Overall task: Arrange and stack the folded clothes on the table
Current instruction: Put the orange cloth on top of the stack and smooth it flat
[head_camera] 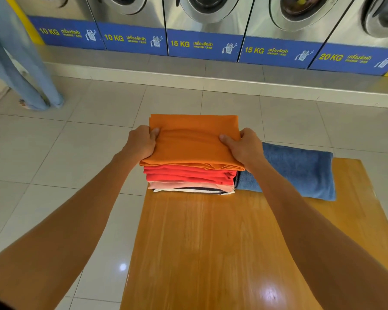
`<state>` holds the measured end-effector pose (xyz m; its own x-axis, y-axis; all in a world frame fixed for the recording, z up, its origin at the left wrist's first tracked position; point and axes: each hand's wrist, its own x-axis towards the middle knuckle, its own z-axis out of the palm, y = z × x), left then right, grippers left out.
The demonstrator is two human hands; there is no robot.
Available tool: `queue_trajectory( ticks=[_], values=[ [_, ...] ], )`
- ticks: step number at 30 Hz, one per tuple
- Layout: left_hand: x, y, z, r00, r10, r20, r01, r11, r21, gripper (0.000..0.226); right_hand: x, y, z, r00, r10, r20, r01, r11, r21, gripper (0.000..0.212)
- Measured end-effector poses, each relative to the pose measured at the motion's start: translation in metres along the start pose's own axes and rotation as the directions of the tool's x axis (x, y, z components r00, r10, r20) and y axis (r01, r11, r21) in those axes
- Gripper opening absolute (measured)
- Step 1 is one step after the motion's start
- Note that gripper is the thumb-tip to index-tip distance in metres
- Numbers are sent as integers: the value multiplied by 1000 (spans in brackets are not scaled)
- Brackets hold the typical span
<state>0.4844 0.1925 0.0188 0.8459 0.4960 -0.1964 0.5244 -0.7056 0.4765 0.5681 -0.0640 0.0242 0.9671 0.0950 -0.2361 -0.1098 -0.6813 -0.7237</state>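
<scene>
A stack of folded clothes stands at the far left end of the wooden table [211, 242]. On top lies an orange garment [193, 139]; under it are red pieces [188, 175], a pale pink one [184, 185] and a white and dark striped one [193, 190]. My left hand [141, 142] grips the stack's left side with its thumb on the orange cloth. On the right side, my right hand [244, 146] does the same. A folded blue towel [298, 171] lies flat on the table just right of the stack, touching it.
Past the table's far edge is a tiled floor [99, 135]. A row of steel washing machines [206, 23] with blue labels lines the back wall on a raised step. A person's legs in light jeans [20, 63] stand at the far left.
</scene>
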Motion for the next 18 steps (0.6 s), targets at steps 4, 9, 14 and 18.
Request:
queue_trajectory(
  ticks=[4,9,14,18],
  values=[
    [-8,14,-16,984,91,-151,-45,957,287,46,-10,-13,-5,976,-109,-188,63,970,-236,48],
    [-16,53,-6,862,420,-282,-356,900,253,39,-20,-50,25,865,-475,-160,353,804,-479,40],
    [-20,44,42,917,398,8,-376,860,344,76,-25,-36,62,921,-365,134,379,765,-521,58],
    [-10,18,47,951,310,1,-301,923,241,90,-15,-19,51,949,-283,137,309,764,-566,67]
  ],
)
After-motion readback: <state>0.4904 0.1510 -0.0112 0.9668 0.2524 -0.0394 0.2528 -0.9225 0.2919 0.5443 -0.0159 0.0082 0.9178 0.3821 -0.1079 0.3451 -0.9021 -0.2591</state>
